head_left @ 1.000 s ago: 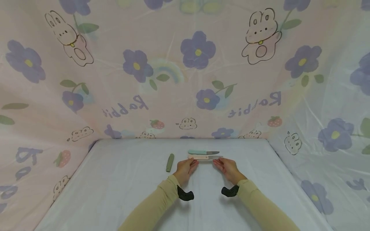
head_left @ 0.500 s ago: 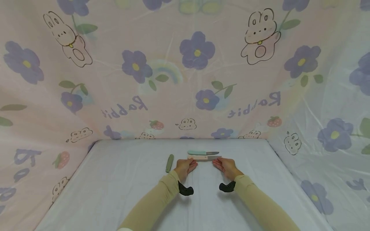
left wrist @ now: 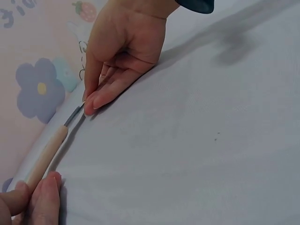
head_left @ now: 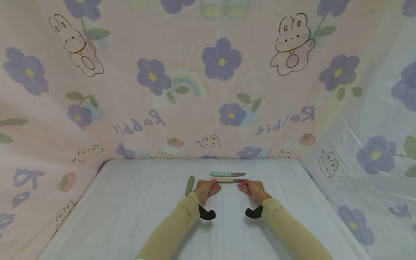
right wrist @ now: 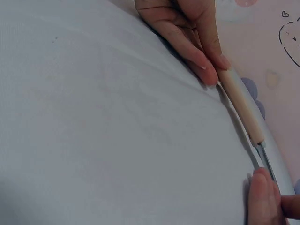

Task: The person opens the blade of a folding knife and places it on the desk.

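Observation:
A small knife with a pale pink-beige handle point(head_left: 224, 180) and a short grey blade is held crosswise between both hands. My left hand point(head_left: 205, 189) pinches the end of the handle between thumb and fingers. At the other end my right hand point(head_left: 255, 190) pinches the blade near its tip, which the fingers hide. The right wrist view shows the handle point(right wrist: 243, 110) running from the left fingers toward the blade. Just beyond lies a second knife with a mint-green handle point(head_left: 221, 174), blade pointing right. Left of my left hand rests a slim sage-green piece point(head_left: 190, 186), perhaps a folded knife.
All of this is on a table under a white cloth point(head_left: 136, 216). Curtains printed with rabbits and purple flowers point(head_left: 222, 61) rise at the back and both sides. Black straps point(head_left: 207, 213) sit at the wrists.
The held knife stays between both hands, and its blade now looks narrower and darker. My right hand has shifted slightly left. The view has tilted a little; the other two items lie still.

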A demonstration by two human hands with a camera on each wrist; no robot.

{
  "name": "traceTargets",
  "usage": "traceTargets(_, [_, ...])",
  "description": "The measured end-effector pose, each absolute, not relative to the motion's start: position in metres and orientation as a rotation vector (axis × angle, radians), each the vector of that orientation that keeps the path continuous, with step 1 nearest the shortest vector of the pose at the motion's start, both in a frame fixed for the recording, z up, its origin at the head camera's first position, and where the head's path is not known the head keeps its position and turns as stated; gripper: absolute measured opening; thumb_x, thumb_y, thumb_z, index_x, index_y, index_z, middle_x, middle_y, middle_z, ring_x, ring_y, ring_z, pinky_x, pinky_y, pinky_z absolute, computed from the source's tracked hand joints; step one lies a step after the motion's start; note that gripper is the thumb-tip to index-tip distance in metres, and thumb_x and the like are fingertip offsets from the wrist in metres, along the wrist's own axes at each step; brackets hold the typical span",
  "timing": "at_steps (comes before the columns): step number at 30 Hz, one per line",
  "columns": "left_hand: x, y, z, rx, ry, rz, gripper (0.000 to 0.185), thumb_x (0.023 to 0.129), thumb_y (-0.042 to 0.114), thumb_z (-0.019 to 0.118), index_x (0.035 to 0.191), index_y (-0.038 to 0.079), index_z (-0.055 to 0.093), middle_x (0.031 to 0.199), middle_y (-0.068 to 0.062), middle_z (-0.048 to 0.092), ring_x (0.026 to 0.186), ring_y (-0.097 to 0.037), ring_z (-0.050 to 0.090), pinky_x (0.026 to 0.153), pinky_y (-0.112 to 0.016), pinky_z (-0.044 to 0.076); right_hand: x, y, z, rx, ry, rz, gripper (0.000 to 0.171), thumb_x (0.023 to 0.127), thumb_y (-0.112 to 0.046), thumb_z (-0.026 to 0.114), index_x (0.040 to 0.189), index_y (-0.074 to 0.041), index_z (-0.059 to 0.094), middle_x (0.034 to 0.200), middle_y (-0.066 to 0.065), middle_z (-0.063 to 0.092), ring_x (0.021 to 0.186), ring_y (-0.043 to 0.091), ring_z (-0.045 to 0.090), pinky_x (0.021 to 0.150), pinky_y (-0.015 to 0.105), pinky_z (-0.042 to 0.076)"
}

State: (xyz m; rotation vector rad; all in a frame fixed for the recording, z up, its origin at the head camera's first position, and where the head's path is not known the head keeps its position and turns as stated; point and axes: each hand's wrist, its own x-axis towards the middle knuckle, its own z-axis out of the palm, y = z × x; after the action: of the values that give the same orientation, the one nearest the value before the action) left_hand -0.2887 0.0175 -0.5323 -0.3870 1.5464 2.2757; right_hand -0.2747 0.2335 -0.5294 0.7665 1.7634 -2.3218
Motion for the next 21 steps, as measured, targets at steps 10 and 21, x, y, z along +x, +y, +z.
traceTargets(10, [-0.2874, 0.0165, -0.5347, -0.379, 1.597, 2.272, 0.022, 0.090, 0.004, 0.060, 0.101, -0.014, 0.056, 0.086, -0.024, 0.065, 0.079, -0.028, 0.067, 0.072, -0.034, 0.056, -0.2718, 0.2329, -0.5308, 0.734, 1.722, -2.360, 0.028, 0.094, -0.004, 0.052, 0.115, 0.014, 0.049, 0.088, 0.019, 0.067, 0.083, 0.023, 0.068, 0.082, 0.033, 0.052])
traceTargets(21, [-0.2838, 0.0187, -0.5293, -0.375, 1.597, 2.263, 0.027, 0.093, 0.003, 0.054, 0.111, -0.018, 0.052, 0.090, -0.024, 0.065, 0.082, -0.028, 0.067, 0.077, -0.035, 0.054, -0.2736, 0.2331, -0.5315, 0.755, 1.786, -2.374, 0.030, 0.094, -0.006, 0.052, 0.114, 0.015, 0.049, 0.083, 0.018, 0.067, 0.077, 0.024, 0.068, 0.076, 0.033, 0.054])
